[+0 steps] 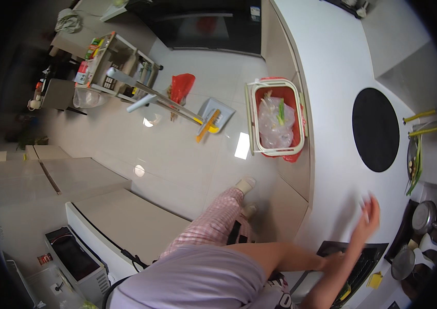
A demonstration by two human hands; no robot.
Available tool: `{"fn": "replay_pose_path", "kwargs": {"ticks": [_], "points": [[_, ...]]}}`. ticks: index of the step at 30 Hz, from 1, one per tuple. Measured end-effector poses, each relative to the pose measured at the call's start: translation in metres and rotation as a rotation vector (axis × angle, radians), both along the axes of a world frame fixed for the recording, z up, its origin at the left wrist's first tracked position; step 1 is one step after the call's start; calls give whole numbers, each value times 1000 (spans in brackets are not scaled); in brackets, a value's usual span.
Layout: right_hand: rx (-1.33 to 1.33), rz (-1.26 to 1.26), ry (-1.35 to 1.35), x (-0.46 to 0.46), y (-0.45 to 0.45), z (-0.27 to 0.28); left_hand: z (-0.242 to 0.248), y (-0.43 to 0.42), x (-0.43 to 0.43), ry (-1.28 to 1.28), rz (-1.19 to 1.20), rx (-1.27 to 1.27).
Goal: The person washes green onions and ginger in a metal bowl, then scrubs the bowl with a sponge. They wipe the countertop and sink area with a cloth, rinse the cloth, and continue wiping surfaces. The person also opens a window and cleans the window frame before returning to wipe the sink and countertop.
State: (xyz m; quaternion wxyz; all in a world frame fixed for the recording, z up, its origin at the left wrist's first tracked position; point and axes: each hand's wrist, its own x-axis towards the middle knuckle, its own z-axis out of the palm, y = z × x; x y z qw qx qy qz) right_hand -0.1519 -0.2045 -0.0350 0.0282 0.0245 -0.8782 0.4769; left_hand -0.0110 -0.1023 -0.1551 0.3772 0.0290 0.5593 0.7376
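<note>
My right hand (pixel 369 216) is raised over the white countertop (pixel 334 174), blurred, its fingers apart and nothing seen in them. My left hand (pixel 332 262) is lower, beside a dark recessed basin with a ribbed insert (pixel 365 258); my right forearm partly covers it, and whether it holds anything is hidden. A yellow cloth or sponge (pixel 375 280) lies at the basin's far side. Farther along the counter is a round black mat or plate (pixel 376 129). A bin with a red liner (pixel 300 116) stands against the cabinet front, with clear plastic bags (pixel 276 127) and green onion scraps inside.
Metal lids (pixel 424 217) and a strainer (pixel 403 263) stand along the wall, near a plate with green onions (pixel 417 162). On the floor are a dustpan (pixel 220 112), a broom (pixel 207 127) and a red bag (pixel 182 88). A shelf cart (pixel 100 69) stands beyond.
</note>
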Motion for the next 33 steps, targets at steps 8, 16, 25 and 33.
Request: {"fn": "replay_pose_path", "kwargs": {"ticks": [8,16,25,33], "points": [[-381,-253,-189,168,219,-22,82,-44,-6,-186,140,446],[-368,92,-297,176,23,18,168,-289,10,131,361,484],[-297,685,-368,203,-402,48,142,-724,144,187,686,125],[-1157,540,-1233,295,-767,-10,86,-1046,268,70,1166,-58]]}}
